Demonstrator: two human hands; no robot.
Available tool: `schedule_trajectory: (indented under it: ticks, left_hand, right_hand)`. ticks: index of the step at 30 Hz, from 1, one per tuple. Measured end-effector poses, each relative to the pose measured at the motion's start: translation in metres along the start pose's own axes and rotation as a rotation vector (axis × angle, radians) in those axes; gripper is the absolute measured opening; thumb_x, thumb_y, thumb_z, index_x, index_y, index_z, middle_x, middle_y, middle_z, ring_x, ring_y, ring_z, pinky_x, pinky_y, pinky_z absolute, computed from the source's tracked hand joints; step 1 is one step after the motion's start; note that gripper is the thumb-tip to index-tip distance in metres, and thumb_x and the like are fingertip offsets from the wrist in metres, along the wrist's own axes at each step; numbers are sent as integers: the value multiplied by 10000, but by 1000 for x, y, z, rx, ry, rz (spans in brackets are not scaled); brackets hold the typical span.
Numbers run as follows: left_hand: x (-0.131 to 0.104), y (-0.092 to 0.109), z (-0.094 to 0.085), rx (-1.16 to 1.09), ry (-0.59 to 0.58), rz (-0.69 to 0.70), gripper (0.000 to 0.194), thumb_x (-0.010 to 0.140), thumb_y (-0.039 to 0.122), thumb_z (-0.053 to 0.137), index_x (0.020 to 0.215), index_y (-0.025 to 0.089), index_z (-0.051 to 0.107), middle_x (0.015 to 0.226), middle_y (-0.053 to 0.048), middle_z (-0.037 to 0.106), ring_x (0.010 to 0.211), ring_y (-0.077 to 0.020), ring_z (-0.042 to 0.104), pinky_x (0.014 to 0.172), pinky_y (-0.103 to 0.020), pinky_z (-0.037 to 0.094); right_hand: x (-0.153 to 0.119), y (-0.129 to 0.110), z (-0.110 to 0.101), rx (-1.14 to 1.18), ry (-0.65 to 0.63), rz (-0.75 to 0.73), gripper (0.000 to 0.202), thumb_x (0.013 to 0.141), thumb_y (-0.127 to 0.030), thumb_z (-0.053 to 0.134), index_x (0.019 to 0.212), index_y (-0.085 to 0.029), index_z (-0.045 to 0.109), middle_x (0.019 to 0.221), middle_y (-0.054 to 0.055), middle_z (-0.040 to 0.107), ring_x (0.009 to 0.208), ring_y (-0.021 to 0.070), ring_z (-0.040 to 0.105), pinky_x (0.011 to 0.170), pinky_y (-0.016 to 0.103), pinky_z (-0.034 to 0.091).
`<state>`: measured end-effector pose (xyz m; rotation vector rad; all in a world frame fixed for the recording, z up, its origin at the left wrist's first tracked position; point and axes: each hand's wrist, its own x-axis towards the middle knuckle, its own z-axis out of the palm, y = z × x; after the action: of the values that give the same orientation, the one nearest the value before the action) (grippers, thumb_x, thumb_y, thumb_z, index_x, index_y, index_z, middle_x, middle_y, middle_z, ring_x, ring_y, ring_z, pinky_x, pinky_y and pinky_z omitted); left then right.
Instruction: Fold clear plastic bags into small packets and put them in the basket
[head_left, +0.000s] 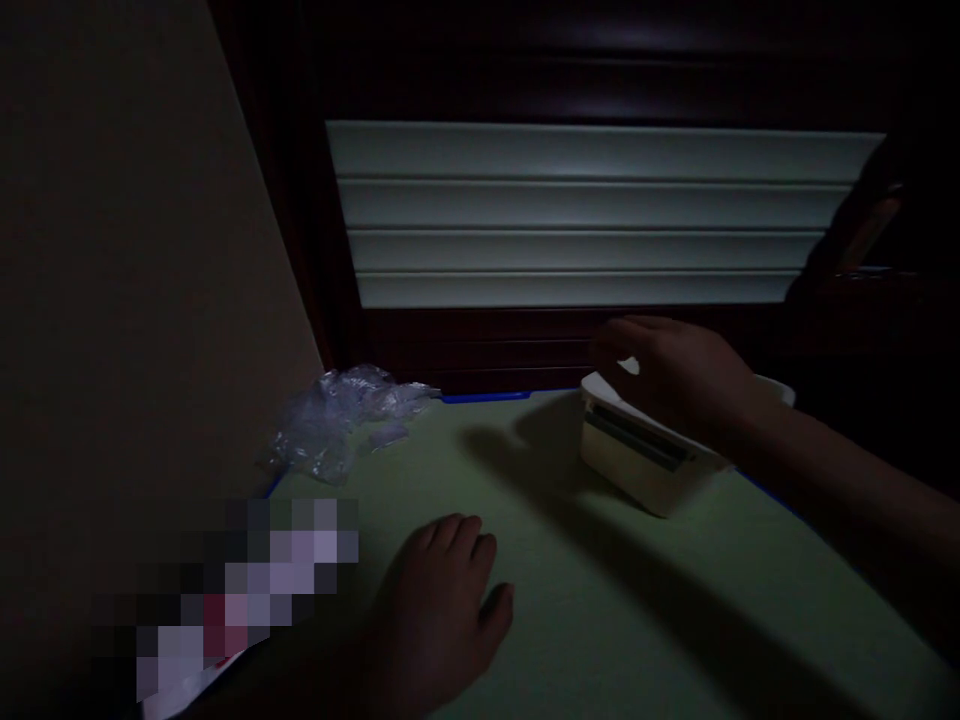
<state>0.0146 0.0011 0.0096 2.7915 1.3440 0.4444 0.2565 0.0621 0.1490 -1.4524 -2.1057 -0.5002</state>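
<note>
My left hand (442,610) is low in the middle of the view, palm down over the pale green surface (525,500). Its fingers are spread a little and hold nothing. Farther right, a cream plastic box (626,470) with a dark slot along its side stands on that surface. Over the box's near-left rim is my right hand (667,365), its fingers curled in toward the thumb. A small white patch shows through the gap between them. The dim light hides the fingertips, so I cannot make out what they hold, if anything.
Crumpled clear plastic (337,420) lies at the back left corner. A blurred-out white and red item (247,600) is at the lower left beside the wall (150,250). Behind the surface's blue edge (486,398) stands a dark wooden panel with pale slats (577,210).
</note>
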Motion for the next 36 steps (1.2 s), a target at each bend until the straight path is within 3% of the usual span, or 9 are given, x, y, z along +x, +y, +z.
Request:
schedule_trajectory:
  ticks: [3,7,11,15,20,26,31,36]
  left_hand:
    - [2,-2,-1,15,-3,7,194,834,249,452,964,166,571,985,-88,567,946,-262,502,829,-448,421]
    - [4,-3,-4,65,-3,12,184,844,197,429,959,166,570,977,-86,567,946,-252,505,830,-425,422]
    - [8,-4,-10,171,-81,-2,201,852,133,390,926,155,576,931,-88,572,903,-235,525,797,-385,436]
    - [16,-12,-21,259,-195,-28,206,853,127,392,877,155,594,905,-87,595,842,-224,557,736,-344,454]
    - [24,-47,-51,329,-214,-142,219,819,76,416,849,137,624,855,-96,625,778,-215,591,679,-309,453]
    - [12,-115,-87,444,-59,-235,352,783,32,400,1071,110,588,1123,-153,572,1040,-277,518,868,-388,390]
    - [1,-164,-76,467,5,-241,436,836,60,336,1242,132,478,1320,-142,457,1186,-271,439,955,-415,344]
    - [5,-183,-57,434,14,-182,364,870,83,398,1211,149,505,1260,-127,511,1164,-249,463,962,-413,351]
  right_hand:
    - [-14,-36,16,-101,6,-146,157,827,-187,431,779,-179,580,756,81,587,699,197,522,622,299,342]
    - [-37,-61,65,182,-172,-169,171,851,-166,427,892,-151,592,857,96,606,784,192,547,686,289,385]
    - [-54,-57,119,270,-212,-141,205,835,-145,457,999,-131,580,968,109,611,888,190,557,756,278,413]
    - [-63,-45,148,334,-232,-107,223,860,-168,423,990,-123,600,983,122,617,904,190,564,789,281,425]
    - [-67,-41,150,371,-258,-127,241,865,-181,407,956,-139,626,1026,123,612,950,210,555,835,302,411]
    - [-68,-42,147,371,-277,-127,252,863,-181,405,977,-131,625,1002,127,618,922,215,561,822,311,409]
    - [-69,-43,146,350,-288,-123,249,868,-179,406,987,-145,621,976,105,627,903,196,563,819,292,399]
    - [-70,-43,146,316,-305,-113,258,880,-204,404,994,-152,630,989,106,635,914,195,570,822,285,392]
